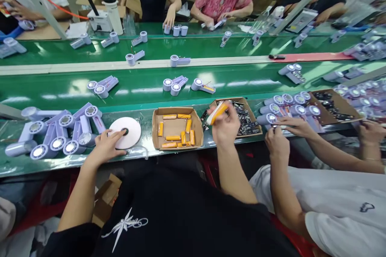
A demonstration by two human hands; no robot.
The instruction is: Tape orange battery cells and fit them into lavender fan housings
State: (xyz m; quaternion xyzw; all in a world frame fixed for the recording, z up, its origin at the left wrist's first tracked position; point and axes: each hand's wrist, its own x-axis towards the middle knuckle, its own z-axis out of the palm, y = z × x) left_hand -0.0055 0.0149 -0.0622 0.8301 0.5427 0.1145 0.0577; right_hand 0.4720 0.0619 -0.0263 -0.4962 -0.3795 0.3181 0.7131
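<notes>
My left hand (107, 144) lies on the left part of a flat white roll (132, 130) with a dark hub, fingers stretched out and one fingertip at the hub. My right hand (225, 128) is raised above the bench edge, closed around an orange battery (221, 110) with a white side facing left; it is slightly blurred. Between my hands stands an open cardboard box (155, 130) with several orange batteries (171, 144) lying loose in it. Behind my right hand, partly hidden by it, is a box of black parts (245, 116).
Several lilac fan housings (62, 142) crowd the bench at left. More housings (175, 84) sit on the green conveyor belt (135, 92). Close at right, a co-worker's hands (277, 140) work beside another group of housings (286, 104). Other people sit across the belt.
</notes>
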